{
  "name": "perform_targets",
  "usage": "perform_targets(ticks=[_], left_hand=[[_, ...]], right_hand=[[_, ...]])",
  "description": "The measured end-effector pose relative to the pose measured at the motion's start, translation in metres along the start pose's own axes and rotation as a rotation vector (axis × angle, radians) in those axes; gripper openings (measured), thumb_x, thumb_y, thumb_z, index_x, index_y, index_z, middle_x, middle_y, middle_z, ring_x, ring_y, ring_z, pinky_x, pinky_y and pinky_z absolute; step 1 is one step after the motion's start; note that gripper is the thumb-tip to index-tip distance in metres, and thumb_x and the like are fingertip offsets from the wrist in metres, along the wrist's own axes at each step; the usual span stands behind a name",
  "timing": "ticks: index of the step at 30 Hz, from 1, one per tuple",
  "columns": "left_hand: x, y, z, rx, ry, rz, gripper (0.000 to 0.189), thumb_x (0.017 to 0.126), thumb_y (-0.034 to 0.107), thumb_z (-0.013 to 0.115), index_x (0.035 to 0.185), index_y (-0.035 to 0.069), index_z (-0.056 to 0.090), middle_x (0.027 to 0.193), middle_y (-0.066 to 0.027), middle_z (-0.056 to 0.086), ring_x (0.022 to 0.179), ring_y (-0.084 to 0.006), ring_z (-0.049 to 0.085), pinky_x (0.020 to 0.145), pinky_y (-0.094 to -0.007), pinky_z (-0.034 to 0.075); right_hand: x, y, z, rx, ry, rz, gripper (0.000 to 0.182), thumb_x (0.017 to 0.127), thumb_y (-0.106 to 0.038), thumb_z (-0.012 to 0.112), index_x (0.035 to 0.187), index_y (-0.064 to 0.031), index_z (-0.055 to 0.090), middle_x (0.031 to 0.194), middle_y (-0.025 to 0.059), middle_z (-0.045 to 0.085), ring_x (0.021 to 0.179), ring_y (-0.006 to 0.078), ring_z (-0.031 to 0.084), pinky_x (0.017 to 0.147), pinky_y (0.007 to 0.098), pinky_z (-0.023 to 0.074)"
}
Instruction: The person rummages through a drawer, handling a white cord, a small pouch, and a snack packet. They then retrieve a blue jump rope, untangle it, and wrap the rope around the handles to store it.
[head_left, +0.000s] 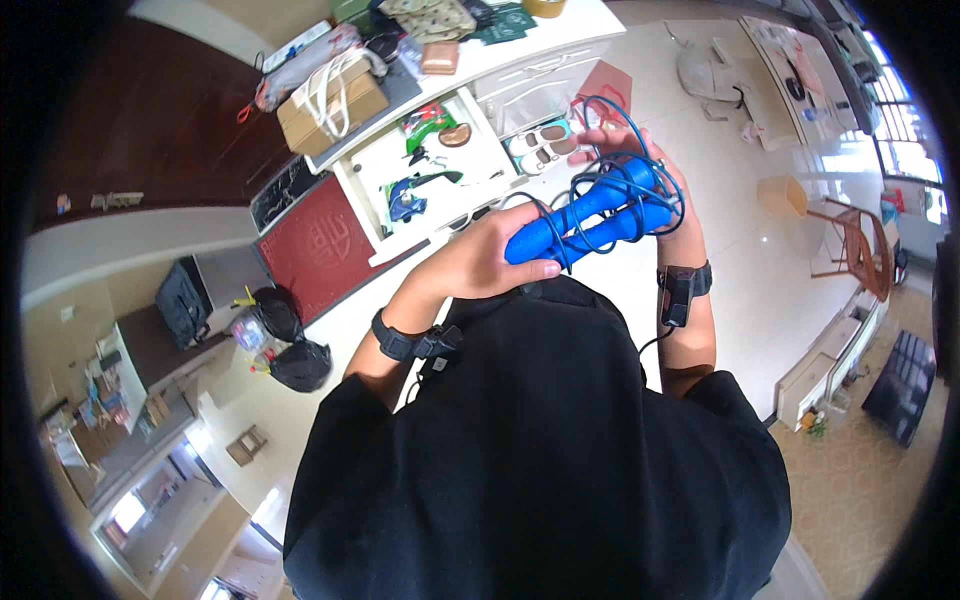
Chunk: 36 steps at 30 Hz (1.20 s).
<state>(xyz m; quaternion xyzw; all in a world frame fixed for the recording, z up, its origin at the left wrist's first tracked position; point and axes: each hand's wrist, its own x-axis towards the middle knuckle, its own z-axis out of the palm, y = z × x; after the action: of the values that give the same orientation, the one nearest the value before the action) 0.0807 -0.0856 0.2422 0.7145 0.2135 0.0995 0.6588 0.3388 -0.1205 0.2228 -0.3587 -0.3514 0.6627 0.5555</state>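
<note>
A jump rope (600, 202) with two blue handles lies between my hands, its thin dark-blue cord looped loosely around both handles. My left hand (491, 251) grips the lower-left ends of the handles, thumb along the underside. At the other ends my right hand (667, 176) stands behind the handles and cord loops, its fingers spread toward the upper left; its palm is partly hidden, and whether it grips them I cannot tell. Beyond my left hand an open white drawer (360, 202) holds a green packet (429, 127), a brown oval item (454, 135) and a blue-and-green item (406, 199).
Above the drawer, a white cabinet top (559, 34) carries a cardboard box (334, 109), a brown wallet-like item (440, 58) and cloths. White shoes (544, 148) stand beside the drawer. Black bags (300, 366) lie on the floor at left; a red mat (322, 247) is near the drawer.
</note>
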Motion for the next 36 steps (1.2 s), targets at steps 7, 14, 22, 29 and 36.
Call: perform_targets(ticks=[7,14,22,29,36], left_hand=[[0.034,-0.001,0.053,-0.197,0.051,-0.086,0.034,0.083,0.017,0.075,0.109,0.004,0.058,0.087,-0.002,0.061,0.082,-0.0081,0.058,0.074,-0.0238,0.048],[0.051,-0.005,0.09,-0.198,0.269,-0.026,0.115,0.074,0.01,0.081,0.153,0.015,-0.003,0.136,-0.0206,0.041,0.102,-0.0223,0.062,0.08,-0.0337,0.054],[0.036,-0.082,0.085,0.048,0.386,-0.006,0.085,0.084,0.048,0.068,0.148,0.009,0.028,0.146,-0.0117,0.037,0.133,-0.0258,0.037,0.1,-0.0365,0.039],[0.043,-0.055,0.111,0.24,0.474,-0.061,0.043,0.084,0.02,0.073,0.119,0.002,0.056,0.111,-0.0066,0.061,0.102,-0.0146,0.058,0.085,-0.0285,0.047],[0.111,0.028,0.143,0.925,0.546,0.478,0.064,0.057,0.01,0.077,0.116,0.001,0.055,0.117,-0.0142,0.057,0.105,-0.0363,0.055,0.089,-0.0435,0.043]], right_hand=[[-0.078,0.001,-0.019,0.1,0.202,-0.053,0.073,0.087,-0.05,0.063,0.135,0.0003,0.044,0.124,0.0163,0.059,0.111,0.0226,0.06,0.092,0.0323,0.05],[-0.121,-0.017,-0.044,-0.072,0.304,-0.023,0.047,0.088,-0.03,0.068,0.12,0.002,0.057,0.097,0.0053,0.065,0.086,0.01,0.062,0.076,0.0225,0.0508],[-0.153,-0.026,-0.097,0.581,0.462,-0.355,0.055,0.096,-0.04,0.05,0.13,0.003,0.048,0.111,0.018,0.064,0.091,0.0279,0.067,0.08,0.035,0.0565],[-0.16,-0.039,-0.082,0.027,0.56,-0.423,0.048,0.092,-0.03,0.062,0.127,0.0009,0.049,0.108,0.01,0.061,0.094,0.0176,0.065,0.075,0.0255,0.0531],[-0.146,-0.018,-0.048,0.005,0.344,-0.292,0.051,0.09,-0.032,0.066,0.13,-0.0046,0.051,0.119,0.0077,0.055,0.109,0.0144,0.053,0.094,0.0272,0.0429]])
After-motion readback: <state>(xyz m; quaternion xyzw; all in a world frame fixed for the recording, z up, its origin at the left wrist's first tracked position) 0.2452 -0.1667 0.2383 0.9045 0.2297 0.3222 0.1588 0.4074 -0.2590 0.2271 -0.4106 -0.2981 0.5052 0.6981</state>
